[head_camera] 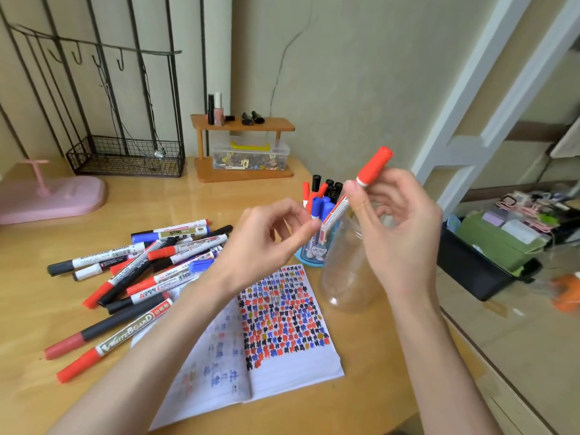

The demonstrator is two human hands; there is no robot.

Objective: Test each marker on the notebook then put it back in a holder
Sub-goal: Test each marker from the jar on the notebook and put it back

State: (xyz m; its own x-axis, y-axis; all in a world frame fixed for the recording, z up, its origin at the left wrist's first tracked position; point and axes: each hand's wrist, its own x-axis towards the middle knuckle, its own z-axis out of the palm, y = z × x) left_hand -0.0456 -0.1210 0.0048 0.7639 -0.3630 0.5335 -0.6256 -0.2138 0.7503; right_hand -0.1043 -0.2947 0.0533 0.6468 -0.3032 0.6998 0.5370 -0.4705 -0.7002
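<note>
One red-capped white marker (375, 166) is pinched, tilted, cap up, in the right hand (398, 233) above a clear plastic holder (345, 277). The left hand (266, 243) is curled, thumb near forefinger, close to the marker's lower end; I cannot tell whether it touches. One blue holder (309, 257) holds several markers. One open notebook (282, 365) and one overlapping marker pile (150, 268) lie on the wooden counter (157, 199).

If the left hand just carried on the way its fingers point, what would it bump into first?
Probably the lower barrel of the red marker held in the right hand, though depth is unclear.
</note>
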